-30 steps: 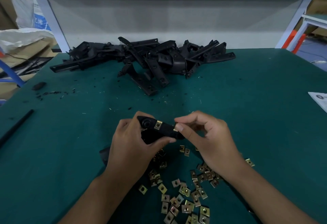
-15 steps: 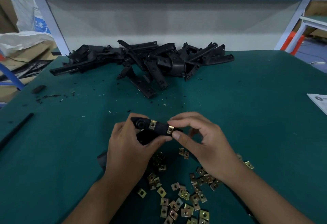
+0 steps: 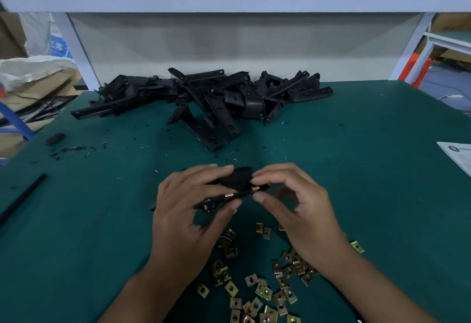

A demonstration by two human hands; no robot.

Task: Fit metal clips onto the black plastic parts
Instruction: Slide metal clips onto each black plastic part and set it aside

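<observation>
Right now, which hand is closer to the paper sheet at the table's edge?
Right. The right hand sits nearer the paper sheet, though well apart from it; the left hand lies farther away, both gripping the black plastic part.

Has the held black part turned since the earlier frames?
Yes. The part has rolled in the left hand and right hand: its two clips, earlier facing up, now sit on its near edge, toward the loose clips.

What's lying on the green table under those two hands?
Loose brass-coloured metal clips lie scattered on the green table below the hands. More may be hidden beneath the right hand.
</observation>
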